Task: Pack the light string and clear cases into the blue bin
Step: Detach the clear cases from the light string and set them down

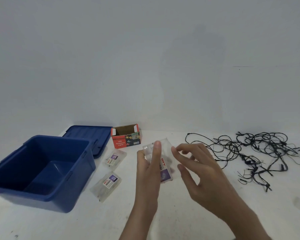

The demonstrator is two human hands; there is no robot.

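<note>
Left hand (148, 163) grips one clear case (164, 170) above the counter. Right hand (203, 170) has its fingers at the case's right edge; pinching or not, cannot tell. Case long axis runs away from the person, label end nearest. Step looks like the first case. Next move: carry it left and drop it into the blue bin (80, 184). Far case (115, 158) and near case (107, 185) wait beside the bin. Light string (258, 153) lies tangled at right.

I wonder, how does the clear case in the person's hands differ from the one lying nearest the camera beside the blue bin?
The held clear case is lifted off the table, gripped by the left hand; the near clear case lies flat, untouched. The held clear case points roughly away from the camera; the near clear case sits diagonally. Both are transparent with a red-and-purple label.
</note>
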